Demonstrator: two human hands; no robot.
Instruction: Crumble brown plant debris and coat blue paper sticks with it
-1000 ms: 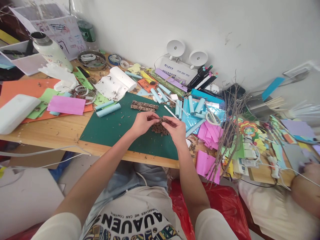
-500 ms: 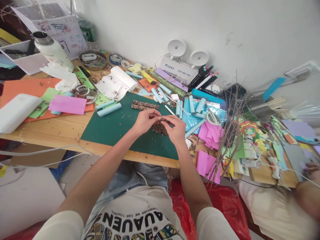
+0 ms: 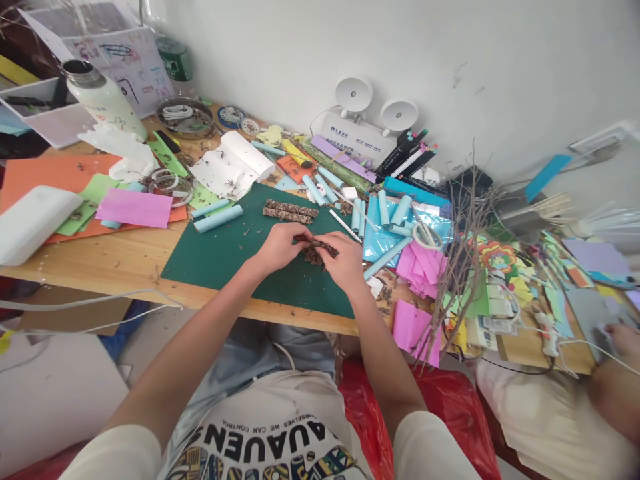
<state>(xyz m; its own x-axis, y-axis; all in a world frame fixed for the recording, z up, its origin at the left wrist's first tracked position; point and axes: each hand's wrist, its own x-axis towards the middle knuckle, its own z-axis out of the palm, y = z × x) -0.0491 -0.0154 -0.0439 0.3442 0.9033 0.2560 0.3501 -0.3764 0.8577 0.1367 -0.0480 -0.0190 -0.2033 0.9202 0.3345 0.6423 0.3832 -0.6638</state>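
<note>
My left hand [image 3: 281, 248] and my right hand [image 3: 345, 261] meet over the green mat [image 3: 210, 257]. Between them they pinch a short brown roll [image 3: 325, 247] coated in dry crumbs; its left end is mostly covered by my left fingers. Right under the roll, a small heap of brown crumbs [image 3: 313, 257] lies on the mat. Just beyond my hands rest a few finished-looking brown rolls [image 3: 289, 211], side by side. A thin white stick [image 3: 345, 225] lies past my right fingers. Two pale blue paper tubes [image 3: 219, 219] are at the mat's left edge.
More blue tubes [image 3: 384, 209], scissors [image 3: 427, 235], pink paper [image 3: 423, 268] and upright dry twigs [image 3: 453, 267] crowd the right. A white bottle [image 3: 105, 100] stands at the left back. A twin-headed lamp [image 3: 357, 137] sits against the wall. Another person's hand [image 3: 625, 340] is far right.
Both hands have shifted slightly left and turned a little, so more of the brown roll shows between them. The rolls and tubes on the mat stay where they were.
</note>
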